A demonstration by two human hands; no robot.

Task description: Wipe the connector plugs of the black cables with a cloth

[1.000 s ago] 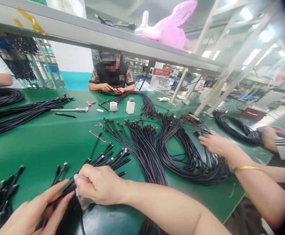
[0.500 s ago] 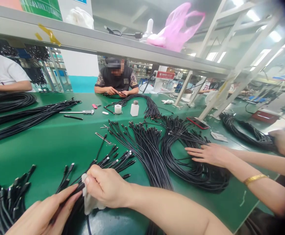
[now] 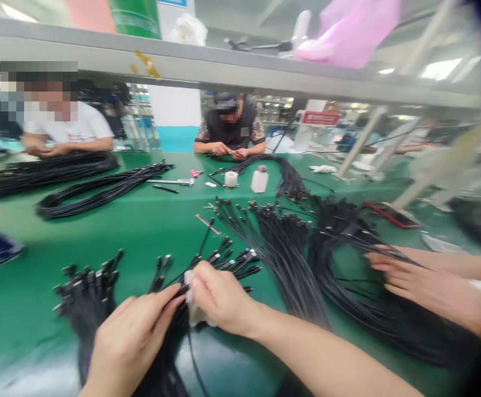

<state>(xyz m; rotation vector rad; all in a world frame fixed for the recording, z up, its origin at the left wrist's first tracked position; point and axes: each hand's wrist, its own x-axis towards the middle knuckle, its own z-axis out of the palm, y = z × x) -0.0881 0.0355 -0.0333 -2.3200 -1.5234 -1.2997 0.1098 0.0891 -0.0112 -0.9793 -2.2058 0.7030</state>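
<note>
My left hand (image 3: 130,336) pinches a black cable (image 3: 184,289) near its end. My right hand (image 3: 219,298) is closed on a crumpled white cloth (image 3: 194,311), which is pressed against that same cable right beside the left fingertips. Behind my hands, loose black cables with plug ends (image 3: 240,259) fan out on the green table. Left of my left hand lies a thick bundle of black cables (image 3: 89,298), plugs pointing away from me. Another large bundle (image 3: 285,248) stretches to the right of my right hand.
A co-worker's hands (image 3: 414,281) reach over a coiled cable bundle (image 3: 347,286) at the right. Across the green table (image 3: 112,234) stand a white bottle (image 3: 259,180) and a tape roll (image 3: 231,179), near a caliper (image 3: 174,181). A shelf beam (image 3: 240,66) crosses overhead. Two people sit opposite.
The view has swung left, so the scene sits farther right and a dark blue can shows at the left edge. Both my hands keep their hold on the cable and cloth.
</note>
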